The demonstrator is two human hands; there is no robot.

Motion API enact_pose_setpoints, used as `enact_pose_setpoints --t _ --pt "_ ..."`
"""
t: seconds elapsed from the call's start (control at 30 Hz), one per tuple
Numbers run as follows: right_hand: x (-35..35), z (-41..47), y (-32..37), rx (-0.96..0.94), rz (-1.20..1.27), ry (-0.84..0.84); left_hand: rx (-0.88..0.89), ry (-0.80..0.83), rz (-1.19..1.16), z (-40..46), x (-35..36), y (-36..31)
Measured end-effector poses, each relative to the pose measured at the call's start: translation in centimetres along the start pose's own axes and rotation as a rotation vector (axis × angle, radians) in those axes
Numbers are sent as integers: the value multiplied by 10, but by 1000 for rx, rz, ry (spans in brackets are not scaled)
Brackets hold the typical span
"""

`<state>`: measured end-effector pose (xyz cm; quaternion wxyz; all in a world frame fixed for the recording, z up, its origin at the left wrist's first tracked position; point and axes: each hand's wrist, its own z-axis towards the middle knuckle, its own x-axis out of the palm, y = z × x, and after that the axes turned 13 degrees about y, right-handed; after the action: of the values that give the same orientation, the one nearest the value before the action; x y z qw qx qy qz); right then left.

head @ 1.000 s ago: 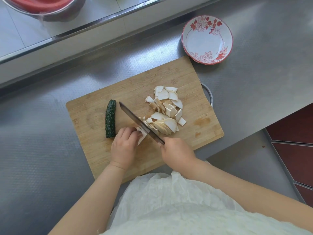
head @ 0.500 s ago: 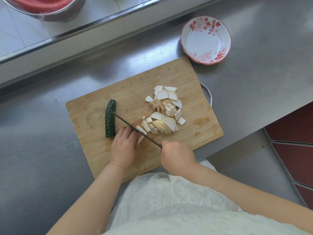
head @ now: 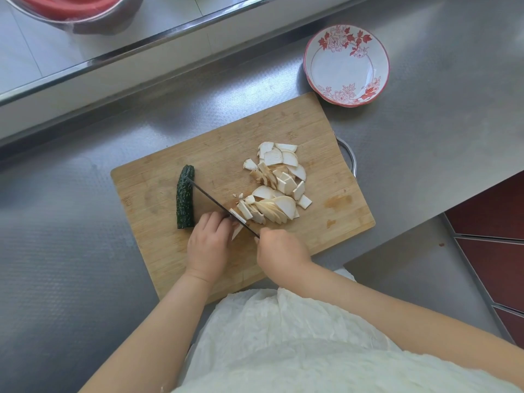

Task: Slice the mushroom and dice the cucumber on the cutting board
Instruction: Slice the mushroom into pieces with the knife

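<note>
A: Where is the mushroom?
B: Mostly cut. White slices (head: 279, 180) lie in a loose heap on the right half of the board (head: 334, 177), some fanned out and overlapping. A last mushroom piece (head: 237, 230) sits at the near end of the heap, under the left hand's fingertips.

A: What are the hands doing?
B: The left hand (head: 208, 245) has its fingers curled down onto that piece, pressing it to the board. The right hand (head: 280, 251) is wrapped round the handle of the knife (head: 219, 205); the handle itself is hidden inside the fist.

A: And the blade?
B: Seen edge-on, a thin dark line running diagonally from the right hand up and left. It stands between the left fingers and the cut slices, and its tip reaches the cucumber (head: 185, 197).

A: The cucumber, cut yet?
B: Whole as far as I can see: a short dark green length lying on the left part of the board, just beside the left hand.

A: Anything else around?
B: A bowl (head: 346, 65) with red flowers stands on the steel surface (head: 71, 251) past the board's far right corner. A metal basin (head: 79, 12) holding something red shows at the top left edge.
</note>
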<state>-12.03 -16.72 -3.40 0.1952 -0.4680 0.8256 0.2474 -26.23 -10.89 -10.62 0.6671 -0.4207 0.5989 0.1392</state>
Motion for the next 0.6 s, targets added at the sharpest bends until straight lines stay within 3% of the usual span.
enact_pose_setpoints --t 0.3,0.6 --pt "-9 10 -8 18 198 42 48 -74 -11 -4 -1 5" --pt "-1 -22 -22 -100 56 -5 65 -70 -20 -5 3 10"
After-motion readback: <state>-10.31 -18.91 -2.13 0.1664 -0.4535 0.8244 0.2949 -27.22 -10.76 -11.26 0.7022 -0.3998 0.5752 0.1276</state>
